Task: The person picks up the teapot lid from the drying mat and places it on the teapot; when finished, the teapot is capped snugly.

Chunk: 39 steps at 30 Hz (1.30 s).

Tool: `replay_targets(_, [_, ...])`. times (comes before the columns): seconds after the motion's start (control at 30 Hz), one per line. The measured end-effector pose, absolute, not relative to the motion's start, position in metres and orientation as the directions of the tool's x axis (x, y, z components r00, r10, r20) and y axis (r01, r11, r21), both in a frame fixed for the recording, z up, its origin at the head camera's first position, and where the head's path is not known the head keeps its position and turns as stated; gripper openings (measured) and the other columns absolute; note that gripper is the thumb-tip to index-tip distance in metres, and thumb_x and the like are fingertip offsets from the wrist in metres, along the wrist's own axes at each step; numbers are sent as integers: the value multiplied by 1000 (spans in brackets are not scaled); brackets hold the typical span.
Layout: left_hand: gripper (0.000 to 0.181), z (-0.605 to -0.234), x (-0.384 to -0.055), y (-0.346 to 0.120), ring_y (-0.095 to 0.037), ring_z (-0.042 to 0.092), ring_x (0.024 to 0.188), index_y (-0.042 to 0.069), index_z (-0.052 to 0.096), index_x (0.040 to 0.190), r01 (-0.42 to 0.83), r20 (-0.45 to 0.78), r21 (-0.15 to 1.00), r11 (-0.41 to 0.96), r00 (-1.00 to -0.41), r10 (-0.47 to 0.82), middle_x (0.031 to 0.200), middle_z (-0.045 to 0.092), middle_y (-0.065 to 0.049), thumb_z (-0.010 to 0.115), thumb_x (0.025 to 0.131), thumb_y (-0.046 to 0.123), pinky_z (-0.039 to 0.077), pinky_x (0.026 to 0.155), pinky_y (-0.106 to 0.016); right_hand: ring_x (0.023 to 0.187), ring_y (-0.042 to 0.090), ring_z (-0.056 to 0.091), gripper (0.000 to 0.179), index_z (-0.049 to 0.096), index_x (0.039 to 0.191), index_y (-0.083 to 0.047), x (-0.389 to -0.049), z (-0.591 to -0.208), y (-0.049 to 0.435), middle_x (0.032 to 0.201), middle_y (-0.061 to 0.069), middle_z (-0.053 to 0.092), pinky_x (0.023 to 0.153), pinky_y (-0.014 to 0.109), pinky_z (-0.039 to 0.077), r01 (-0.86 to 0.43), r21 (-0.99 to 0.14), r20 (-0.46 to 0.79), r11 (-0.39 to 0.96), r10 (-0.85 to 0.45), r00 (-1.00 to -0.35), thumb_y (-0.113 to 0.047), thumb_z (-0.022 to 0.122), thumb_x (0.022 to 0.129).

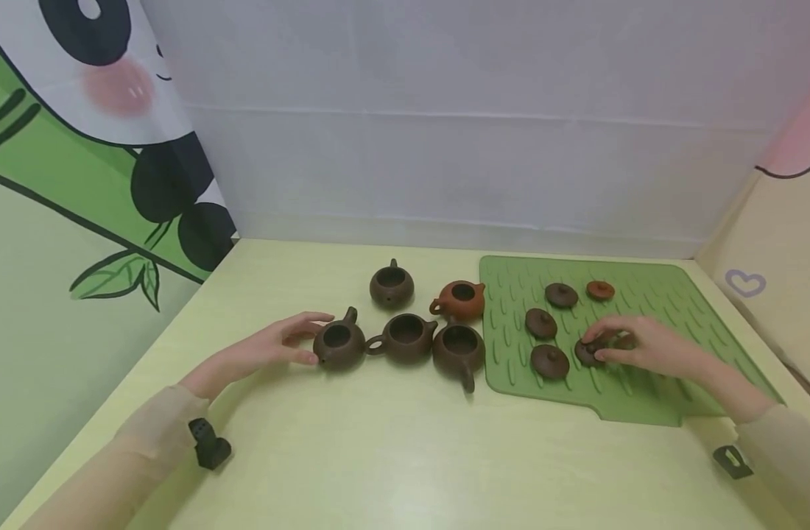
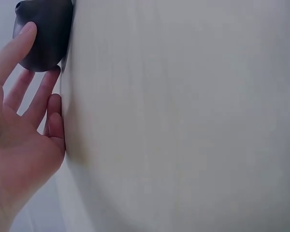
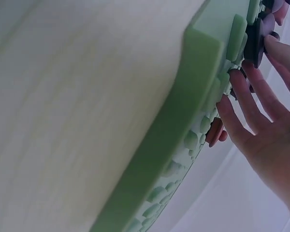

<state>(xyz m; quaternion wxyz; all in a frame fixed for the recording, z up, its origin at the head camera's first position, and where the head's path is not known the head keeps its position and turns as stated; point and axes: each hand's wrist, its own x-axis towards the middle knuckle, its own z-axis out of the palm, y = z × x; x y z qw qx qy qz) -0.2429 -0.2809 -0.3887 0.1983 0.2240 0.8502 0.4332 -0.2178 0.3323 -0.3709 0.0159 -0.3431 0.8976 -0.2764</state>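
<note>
In the head view, my left hand (image 1: 282, 340) holds a dark brown teapot (image 1: 341, 347) that has no lid on it. Its thumb lies on the body by the spout, and the other fingers reach round the far side. The left wrist view shows the same teapot (image 2: 46, 41) with the thumb against it and fingertips at its base. Over the green mat (image 1: 511, 372), my right hand (image 1: 643, 344) pinches a small dark brown lid (image 1: 587, 355) between thumb and fingers. The right wrist view shows that lid (image 3: 253, 43) tilted at the fingertips.
Lidless teapots stand beside the mat: a dark one at the back (image 1: 392, 288), a reddish-brown one (image 1: 465, 303), and two dark ones in front (image 1: 408, 340) (image 1: 459, 353). Dark lids (image 1: 549, 362) (image 1: 541, 324) (image 1: 561, 296) and a reddish lid (image 1: 600, 291) lie on the mat.
</note>
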Motion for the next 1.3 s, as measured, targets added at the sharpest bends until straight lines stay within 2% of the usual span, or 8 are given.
replay_targets(0.23, [76, -387, -242, -279, -33, 46, 139, 26, 32, 153, 132, -203, 853, 505, -808, 554, 147, 52, -11, 73, 89, 26, 32, 111, -52, 85, 6, 67, 21, 69, 106, -13, -219, -373, 333, 100, -3, 72, 75, 23, 58, -599, -518, 167, 611, -614, -771, -8, 74, 87])
replay_targets(0.5, [66, -387, -241, -279, -32, 40, 143, 27, 38, 149, 125, -192, 873, 472, -800, 568, 151, 49, -7, 70, 92, 24, 34, 109, -49, 88, -1, 64, 22, 69, 106, -14, -221, -374, 336, 101, -2, 72, 75, 23, 58, -571, -532, 136, 625, -602, -787, -6, 74, 86])
replay_targets(0.7, [63, -388, -242, -280, -29, 42, 143, 29, 39, 148, 136, -183, 870, 474, -803, 567, 151, 49, -6, 68, 93, 24, 35, 109, -48, 91, -4, 63, 21, 70, 102, -17, -224, -372, 336, 99, -4, 72, 75, 23, 58, -584, -529, 160, 616, -604, -781, -6, 75, 85])
replay_targets(0.83, [63, -387, -242, -280, -28, 43, 141, 29, 39, 148, 133, -183, 874, 467, -801, 570, 150, 50, -6, 68, 93, 24, 36, 108, -46, 91, -4, 62, 22, 69, 101, -19, -226, -367, 335, 97, -10, 71, 76, 28, 59, -600, -494, 182, 629, -600, -779, -7, 76, 84])
replay_targets(1.0, [63, -386, -242, -281, -23, 46, 139, 30, 40, 148, 113, -188, 887, 449, -798, 572, 149, 51, -6, 69, 93, 21, 38, 107, -43, 94, -7, 59, 25, 69, 99, -24, -226, -359, 327, 97, -15, 70, 78, 35, 58, -628, -382, 242, 678, -582, -776, -8, 78, 82])
replay_targets(1.13, [64, -386, -241, -281, -21, 47, 138, 29, 39, 148, 113, -191, 884, 453, -798, 572, 149, 51, -6, 69, 93, 22, 37, 107, -43, 91, -7, 58, 22, 70, 97, -26, -224, -349, 314, 95, -17, 68, 80, 34, 55, -597, -337, 266, 728, -535, -802, -13, 79, 82])
replay_targets(1.3, [63, -385, -241, -281, -24, 46, 139, 30, 40, 148, 106, -199, 879, 464, -803, 561, 149, 51, -6, 69, 92, 24, 36, 108, -45, 92, 3, 60, 14, 71, 99, -25, -221, -334, 293, 95, -11, 69, 83, 38, 51, -512, -387, 227, 767, -459, -859, -22, 76, 87])
